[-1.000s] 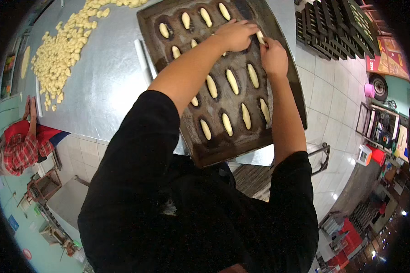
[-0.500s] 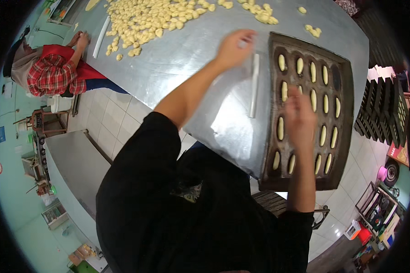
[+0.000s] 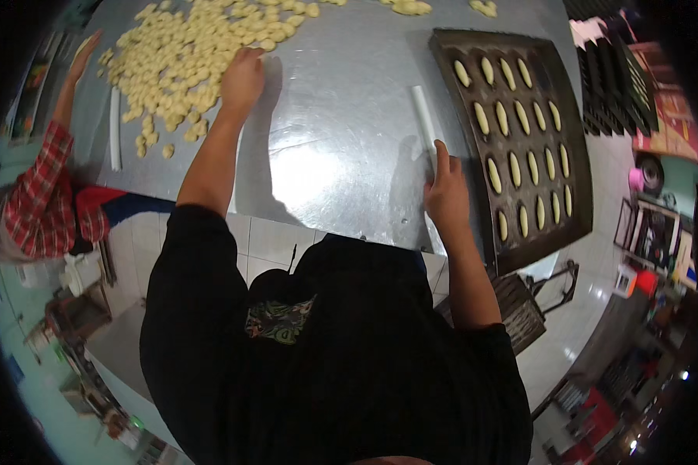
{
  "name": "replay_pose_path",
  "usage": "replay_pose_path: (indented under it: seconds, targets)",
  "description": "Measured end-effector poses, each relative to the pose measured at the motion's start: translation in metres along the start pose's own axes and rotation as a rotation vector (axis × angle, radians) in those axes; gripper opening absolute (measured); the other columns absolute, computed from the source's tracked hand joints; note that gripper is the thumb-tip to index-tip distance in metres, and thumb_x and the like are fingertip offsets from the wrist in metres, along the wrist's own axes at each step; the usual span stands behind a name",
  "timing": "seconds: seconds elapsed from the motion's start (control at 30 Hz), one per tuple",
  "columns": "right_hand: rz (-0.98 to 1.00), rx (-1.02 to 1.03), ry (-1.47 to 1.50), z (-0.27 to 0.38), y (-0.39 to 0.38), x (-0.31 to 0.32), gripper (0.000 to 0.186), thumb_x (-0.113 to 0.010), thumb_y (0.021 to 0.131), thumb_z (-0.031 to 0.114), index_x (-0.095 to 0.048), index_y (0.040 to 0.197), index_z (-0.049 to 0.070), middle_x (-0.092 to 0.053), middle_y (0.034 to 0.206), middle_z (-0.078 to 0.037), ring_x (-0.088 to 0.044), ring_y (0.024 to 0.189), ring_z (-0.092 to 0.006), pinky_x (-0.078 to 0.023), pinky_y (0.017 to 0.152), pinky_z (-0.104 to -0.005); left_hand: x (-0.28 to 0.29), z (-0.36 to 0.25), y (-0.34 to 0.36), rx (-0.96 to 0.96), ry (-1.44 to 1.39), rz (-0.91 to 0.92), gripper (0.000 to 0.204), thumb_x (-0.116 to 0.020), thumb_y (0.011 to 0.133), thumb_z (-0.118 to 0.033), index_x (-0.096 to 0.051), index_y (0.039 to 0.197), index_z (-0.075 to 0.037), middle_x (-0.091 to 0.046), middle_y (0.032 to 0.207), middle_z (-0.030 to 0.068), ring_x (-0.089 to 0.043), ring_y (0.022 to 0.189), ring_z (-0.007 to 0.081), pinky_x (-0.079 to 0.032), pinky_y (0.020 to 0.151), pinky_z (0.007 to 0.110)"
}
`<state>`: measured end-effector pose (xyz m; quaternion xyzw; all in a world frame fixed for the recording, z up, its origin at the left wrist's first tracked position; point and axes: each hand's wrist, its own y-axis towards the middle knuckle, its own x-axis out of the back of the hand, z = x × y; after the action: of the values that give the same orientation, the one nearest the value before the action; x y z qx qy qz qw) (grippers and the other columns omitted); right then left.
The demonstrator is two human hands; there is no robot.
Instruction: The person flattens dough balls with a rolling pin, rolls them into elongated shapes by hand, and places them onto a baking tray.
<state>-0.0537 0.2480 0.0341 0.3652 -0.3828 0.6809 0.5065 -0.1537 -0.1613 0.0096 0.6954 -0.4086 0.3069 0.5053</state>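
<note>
At the right edge of a broad pile of small pale-yellow dough pieces (image 3: 186, 62), my left hand (image 3: 243, 79) reaches in with its fingers curled down. Whatever lies under those fingertips is hidden. My right hand (image 3: 447, 194) is closed over the near end of a slim white rod (image 3: 422, 110), which lies on the metal table. The rod's near part disappears behind the fingers. Just right of that hand sits a dark baking tray (image 3: 547, 246) with shallow moulds. Finger-shaped dough strips (image 3: 523, 118) lie in rows in it.
Across the table's left side a person in a red checked shirt (image 3: 43, 190) stretches an arm toward the pile, near another white rod (image 3: 115, 128). Dark trays are stacked in a rack (image 3: 609, 85) at the right. A slatted dark stand (image 3: 508, 314) is below the baking tray.
My left hand has moved left to the dough pile. My right hand has left the baking tray for the rod. The view has shifted, and the other person's arm now reaches farther up.
</note>
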Motion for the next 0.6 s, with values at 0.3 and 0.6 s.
replay_pose_path:
  seconds: [0.3,0.6]
  targets:
    - [-0.084,-0.12,0.325,-0.008,-0.031,-0.007,0.043,-0.059,0.086,0.007,-0.053,0.128,0.001,-0.064,0.105,-0.027,-0.063,0.094,-0.0435,-0.05,0.08,-0.0462,-0.012,-0.166,-0.15,-0.541,-0.332,0.471,0.043,-0.062,0.091,-0.026,-0.058,0.13,-0.007,-0.049,0.145,0.0115,-0.048,0.132,0.0304,-0.03,0.114,0.05]
    - [-0.239,0.426,-0.271,0.031,-0.022,-0.034,0.041,-0.057,0.089,0.009,-0.056,0.129,0.007,-0.061,0.129,-0.01,-0.058,0.12,-0.028,-0.044,0.098,-0.0417,0.012,-0.127,-0.138,-0.41,-0.482,0.658,0.053,-0.07,0.085,-0.032,-0.058,0.131,-0.009,-0.053,0.14,0.0129,-0.051,0.128,0.0312,-0.035,0.111,0.047]
